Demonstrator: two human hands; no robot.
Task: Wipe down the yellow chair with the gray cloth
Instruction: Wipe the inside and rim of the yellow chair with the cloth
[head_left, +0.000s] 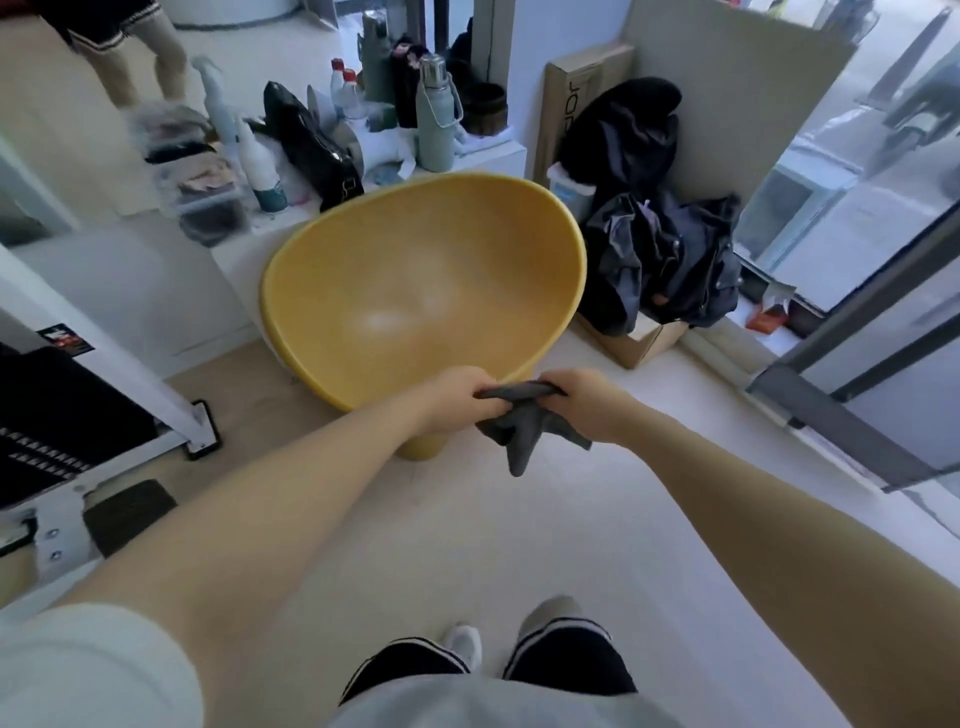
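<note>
Clutter lines the far wall: spray bottles at left, flasks behind the chair. The yellow shell sits on the floor straight ahead, its near rim just beyond both hands. Left hand is closed on one end of the cloth; right hand is closed on the other, with the gray fabric bunched between them and a tail hanging below. Dark clothes are piled to the right. The cloth looks clear of the chair, so wiping seems not yet begun; this is readying the cloth. Next calls for spreading it flat under one palm and pressing it onto the seat.
</note>
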